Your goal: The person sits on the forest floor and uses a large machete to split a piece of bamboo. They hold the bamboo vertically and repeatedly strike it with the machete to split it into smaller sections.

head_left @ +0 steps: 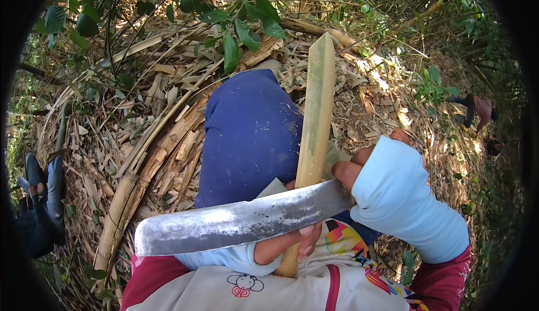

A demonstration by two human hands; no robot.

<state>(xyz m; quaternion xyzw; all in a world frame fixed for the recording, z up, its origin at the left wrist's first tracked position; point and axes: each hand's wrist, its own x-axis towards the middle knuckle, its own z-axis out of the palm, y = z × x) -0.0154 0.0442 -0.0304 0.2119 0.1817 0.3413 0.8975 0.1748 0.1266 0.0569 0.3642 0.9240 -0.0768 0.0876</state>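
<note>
- A long flat bamboo strip [315, 109] is held up on a slant, just over the knee in blue trousers [250, 131]. Its far end points up and away; its near end sits low, close to the body.
- The strip looks stiff and light. It is thought to be hard and dry, with edges that could be sharp or splintery. It would likely be safest to hold at the low end, away from the blade.
- The left hand [286, 246] is closed around the low end of the strip. Fingers are seen curled over it, under the blade.
- A big knife [241, 221] is laid across the strip, near its low end. The blade is wide, grey and worn. It looks heavy and is judged to be sharp along one edge, so only the handle should be gripped.
- The right hand [368, 173] is closed tight on the knife handle, right of the strip. The handle itself is hidden by the fingers. A pale blue sleeve [407, 204] covers the wrist.
- Left of the strip, more split bamboo pieces [140, 176] lie on the ground among dry leaves.
- Beyond the strip's far end, green leaves [236, 36] hang over.
- Far left of the strip, another person's shoes [39, 182] can be seen. Far right, another person [477, 111] is there, small and hard to make out.
</note>
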